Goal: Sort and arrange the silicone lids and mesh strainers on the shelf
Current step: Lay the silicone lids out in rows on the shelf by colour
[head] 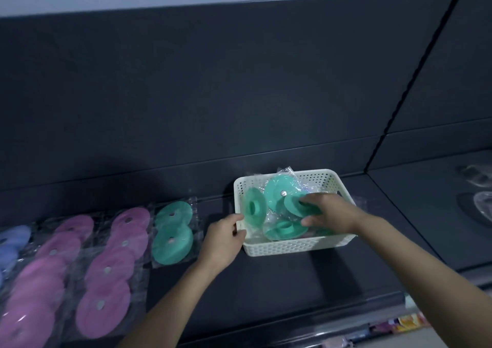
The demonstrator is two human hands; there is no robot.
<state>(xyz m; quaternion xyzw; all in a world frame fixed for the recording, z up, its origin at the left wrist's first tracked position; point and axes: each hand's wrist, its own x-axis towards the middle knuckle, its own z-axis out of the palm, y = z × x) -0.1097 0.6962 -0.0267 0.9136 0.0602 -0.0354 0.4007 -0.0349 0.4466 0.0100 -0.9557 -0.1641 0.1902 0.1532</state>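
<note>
The basket (292,246) at 5 o'clock is cream-white plastic. Its rim is smooth, its near wall has a woven-look texture and its far wall has rows of small holes. Inside it, the teal lid (294,205) pinched by the right hand (330,214) and its neighbours look like matt, rubbery silicone. They are wrapped in thin clear film (285,171) that is crinkled and glossy.

At the basket's 9 o'clock, the teal pair (173,233) has the same soft matt face under shiny clear wrap. So do the pink lids (106,273) and the blue lids (13,238) at 8 o'clock. Their small pale centre discs are too blurred to tell the material.

The shelf (266,294) and back panel (239,81) are dark, smooth and matt. At 3 o'clock lie clear, glossy shapes (482,206), blurred.
</note>
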